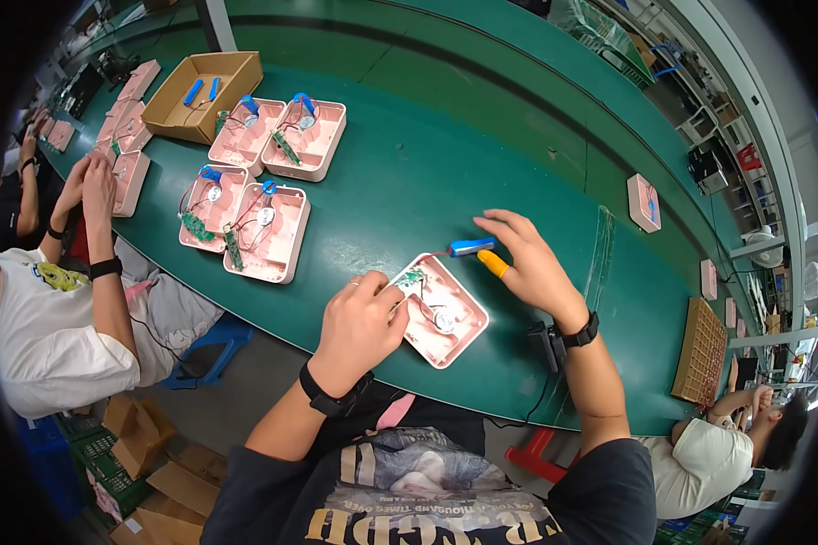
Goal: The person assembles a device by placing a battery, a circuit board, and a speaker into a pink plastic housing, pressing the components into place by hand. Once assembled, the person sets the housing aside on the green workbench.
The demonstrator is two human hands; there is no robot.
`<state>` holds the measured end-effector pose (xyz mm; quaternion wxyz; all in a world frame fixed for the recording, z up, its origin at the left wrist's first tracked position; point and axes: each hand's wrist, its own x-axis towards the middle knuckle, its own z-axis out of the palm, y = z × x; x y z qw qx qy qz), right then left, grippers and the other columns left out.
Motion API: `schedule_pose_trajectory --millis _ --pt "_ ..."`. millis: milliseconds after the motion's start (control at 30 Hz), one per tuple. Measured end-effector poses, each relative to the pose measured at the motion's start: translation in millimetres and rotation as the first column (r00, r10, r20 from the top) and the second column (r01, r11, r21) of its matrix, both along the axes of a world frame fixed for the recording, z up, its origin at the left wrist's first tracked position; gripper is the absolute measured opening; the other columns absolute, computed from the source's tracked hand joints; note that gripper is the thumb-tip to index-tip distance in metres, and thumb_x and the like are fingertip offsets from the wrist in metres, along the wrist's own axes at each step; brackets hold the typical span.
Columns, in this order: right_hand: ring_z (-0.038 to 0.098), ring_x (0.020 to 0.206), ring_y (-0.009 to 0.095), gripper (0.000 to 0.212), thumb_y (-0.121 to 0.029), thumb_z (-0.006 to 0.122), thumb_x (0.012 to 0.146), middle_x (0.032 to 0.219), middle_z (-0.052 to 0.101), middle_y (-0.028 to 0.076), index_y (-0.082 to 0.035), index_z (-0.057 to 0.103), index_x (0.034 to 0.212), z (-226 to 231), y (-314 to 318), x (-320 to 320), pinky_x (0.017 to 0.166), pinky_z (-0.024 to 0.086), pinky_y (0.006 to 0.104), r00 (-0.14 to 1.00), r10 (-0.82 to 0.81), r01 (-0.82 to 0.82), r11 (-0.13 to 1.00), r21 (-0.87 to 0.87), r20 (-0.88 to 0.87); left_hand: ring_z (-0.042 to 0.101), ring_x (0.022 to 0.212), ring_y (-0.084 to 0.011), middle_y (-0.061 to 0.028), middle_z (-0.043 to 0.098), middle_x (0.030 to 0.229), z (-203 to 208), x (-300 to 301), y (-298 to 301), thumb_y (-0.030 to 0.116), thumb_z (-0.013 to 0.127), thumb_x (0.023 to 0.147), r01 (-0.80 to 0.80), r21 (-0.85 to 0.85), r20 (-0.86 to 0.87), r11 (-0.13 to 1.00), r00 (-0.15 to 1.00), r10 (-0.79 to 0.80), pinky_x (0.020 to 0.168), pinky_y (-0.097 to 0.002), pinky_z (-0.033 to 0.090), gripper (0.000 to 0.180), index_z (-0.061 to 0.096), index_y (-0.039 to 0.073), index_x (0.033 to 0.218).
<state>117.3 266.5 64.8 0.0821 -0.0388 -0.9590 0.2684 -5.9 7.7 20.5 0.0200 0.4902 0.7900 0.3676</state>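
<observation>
In front of me a pink plastic case [468, 318] lies on the green table, its open side up. Inside are a round silver part [443, 320] and a green circuit board [413, 278] with thin wires. My left hand [365, 313] is closed on the left side of the case, fingertips beside the board; its grip is partly hidden. A blue cylindrical battery [470, 247] on a red wire lies just beyond the case's far edge. My right hand [532, 272] is at its right end, fingers spread and the yellow-covered thumb close against it.
Several pink cases [286, 236] with boards and blue batteries stand left, near a cardboard box [174, 125] holding blue batteries. A co-worker's hands [98, 182] handle a case at far left. Another pink case [644, 203] and a divided brown tray [700, 352] are right.
</observation>
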Motion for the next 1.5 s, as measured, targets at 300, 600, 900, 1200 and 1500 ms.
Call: schedule_pose_trajectory --millis 300,600,900,1200,1500 --pt "0.068 0.114 0.035 0.04 -0.007 0.073 0.096 0.122 0.073 0.014 -0.005 0.071 0.136 -24 -1 -9 0.102 0.053 0.0439 0.999 0.018 -0.021 0.996 0.082 0.033 0.066 0.084 -0.0322 -0.0115 0.065 0.093 -10 3 -4 0.008 0.08 0.085 -0.051 0.129 0.015 0.99 0.999 0.049 0.076 -0.0436 0.054 0.008 0.075 0.002 0.088" --pt "0.072 0.097 0.033 0.034 -0.003 0.076 0.09 0.112 0.074 0.016 -0.001 0.077 0.124 12 -17 -7 0.083 0.059 0.0399 0.974 -0.154 0.178 0.974 -0.141 0.167 0.065 0.081 -0.0306 -0.0106 0.063 0.088 -11 7 -5 0.007 0.081 0.085 -0.089 0.124 0.024 0.988 0.996 0.087 0.072 -0.0425 0.054 0.008 0.076 0.001 0.088" --pt "0.069 0.091 0.032 0.033 -0.003 0.08 0.083 0.101 0.072 0.012 -0.003 0.08 0.115 10 -62 4 0.08 0.059 0.0414 0.999 -0.039 0.039 0.997 0.062 0.0 0.065 0.078 -0.03 -0.0101 0.061 0.085 -12 11 -5 0.007 0.081 0.084 -0.078 0.124 0.015 0.989 0.997 0.077 0.069 -0.0428 0.054 0.008 0.075 0.001 0.087" --pt "0.067 0.091 0.032 0.031 -0.003 0.079 0.081 0.099 0.069 0.012 -0.003 0.08 0.112 -1 -62 6 0.082 0.057 0.0425 0.999 -0.033 0.03 0.992 0.121 0.025 0.065 0.078 -0.0303 -0.0103 0.061 0.086 -15 13 -6 0.006 0.081 0.083 -0.084 0.147 0.022 0.986 0.996 0.082 0.069 -0.0431 0.054 0.008 0.075 0.002 0.086" --pt "0.068 0.092 0.034 0.026 -0.006 0.078 0.086 0.098 0.068 0.013 -0.003 0.079 0.112 15 -69 -8 0.083 0.057 0.0438 0.99 -0.03 -0.007 0.964 0.266 0.136 0.066 0.082 -0.0313 -0.0104 0.063 0.089 -13 6 -7 0.007 0.083 0.082 -0.058 0.122 0.03 0.991 0.998 0.055 0.071 -0.0434 0.054 0.01 0.075 0.002 0.086"
